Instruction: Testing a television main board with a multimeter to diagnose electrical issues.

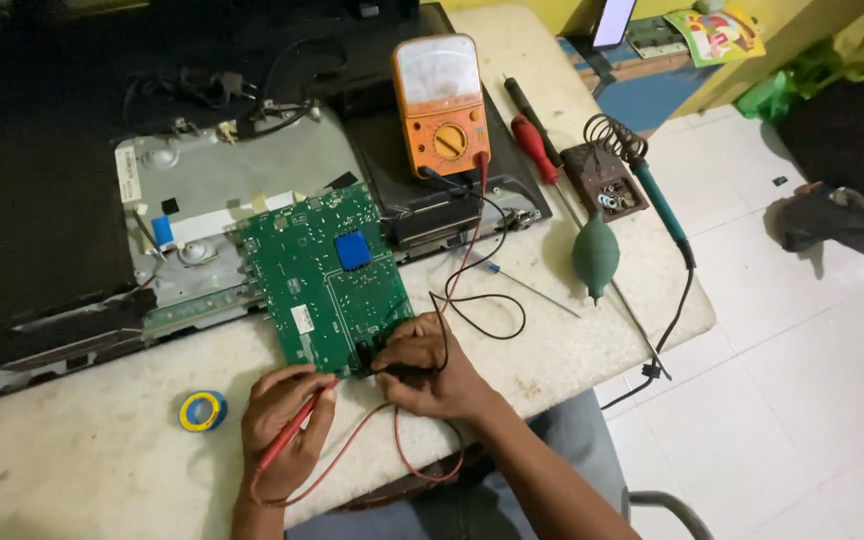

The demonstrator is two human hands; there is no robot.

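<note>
Hands (352, 400) probe green board (327, 275) on worn white table (102, 440), tiled floor (812, 340).

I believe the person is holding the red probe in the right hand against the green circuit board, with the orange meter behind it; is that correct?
Not quite: the head view shows the red probe in the left hand, not the right. It does point at the green circuit board, and the orange meter sits behind it.
</note>
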